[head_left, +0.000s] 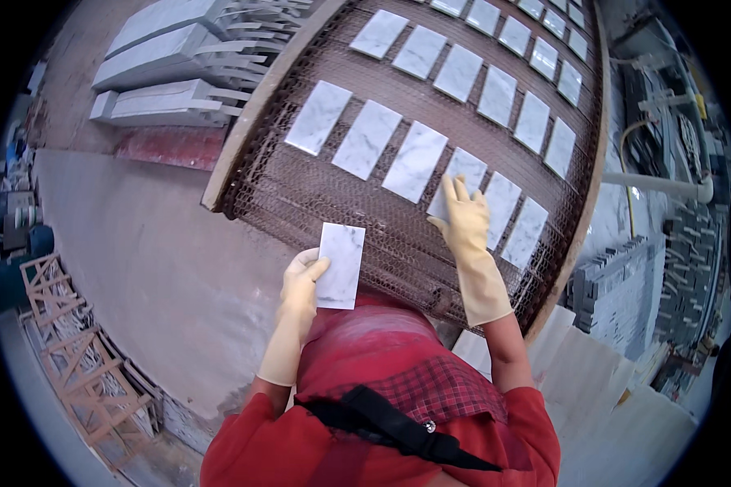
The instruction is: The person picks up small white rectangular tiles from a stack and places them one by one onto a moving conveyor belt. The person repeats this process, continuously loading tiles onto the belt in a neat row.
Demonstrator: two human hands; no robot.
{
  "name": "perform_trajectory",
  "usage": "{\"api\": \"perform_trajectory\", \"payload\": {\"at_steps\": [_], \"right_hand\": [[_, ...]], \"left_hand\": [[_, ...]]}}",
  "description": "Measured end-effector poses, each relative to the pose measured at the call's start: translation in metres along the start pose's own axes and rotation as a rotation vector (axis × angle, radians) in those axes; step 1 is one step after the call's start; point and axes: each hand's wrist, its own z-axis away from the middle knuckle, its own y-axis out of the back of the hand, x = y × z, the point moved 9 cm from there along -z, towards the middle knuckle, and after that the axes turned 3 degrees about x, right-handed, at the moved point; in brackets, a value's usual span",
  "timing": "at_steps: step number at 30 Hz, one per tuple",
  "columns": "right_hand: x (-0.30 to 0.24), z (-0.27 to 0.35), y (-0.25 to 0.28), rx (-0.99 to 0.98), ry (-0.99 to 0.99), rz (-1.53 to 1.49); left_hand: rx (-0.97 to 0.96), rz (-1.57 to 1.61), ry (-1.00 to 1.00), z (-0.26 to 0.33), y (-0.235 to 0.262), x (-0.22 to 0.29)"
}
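My left hand [301,284], in a cream rubber glove, grips a white marble tile [343,268] with grey veins by its left edge, thumb on its face. The tile is held upright off the near left end of a mesh conveyor belt [276,207]. My right hand [465,215], gloved alike, reaches over the belt with fingers stretched out on a marble tile [469,165] in the nearest row. That tile is partly covered by the hand. Beside it in the same row lie another tile [415,161] to the left and one [505,201] to the right.
More rows of marble tiles [458,71] lie farther along the belt, between a left side rail [260,105] and a right rail [583,219]. White slabs with straps [162,61] are stacked at the far left. Stacked grey tiles [617,288] stand at right, wooden crates [85,373] at lower left.
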Motion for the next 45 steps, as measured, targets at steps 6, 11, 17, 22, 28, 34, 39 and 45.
{"api": "perform_trajectory", "payload": {"at_steps": [6,11,17,22,28,34,39,45], "right_hand": [[-0.003,-0.002,0.006,0.007,-0.024,-0.008],[-0.004,0.002,0.018,0.057,-0.094,-0.044],[-0.038,0.044,0.072,0.299,-0.090,-0.384],[-0.081,0.066,0.058,0.164,-0.125,-0.650],[-0.167,0.065,0.056,0.102,0.112,-0.753],[-0.235,0.073,0.057,0.036,0.496,-0.866],[-0.279,0.101,0.048,-0.113,0.651,-0.912],[-0.321,0.147,0.028,-0.352,0.789,-0.963]], "left_hand": [[0.121,-0.232,-0.206,-0.034,0.046,0.064],[0.140,-0.392,-0.334,-0.074,0.072,0.116],[0.198,-0.676,-0.609,-0.092,0.086,0.138],[0.307,-0.792,-0.987,-0.044,0.074,0.147],[0.349,-0.678,-1.077,-0.007,0.104,0.126],[0.440,-0.607,-0.972,0.041,0.150,0.089],[0.432,-0.560,-0.739,0.084,0.185,0.038],[0.339,-0.496,-0.588,0.107,0.203,-0.010]]}}
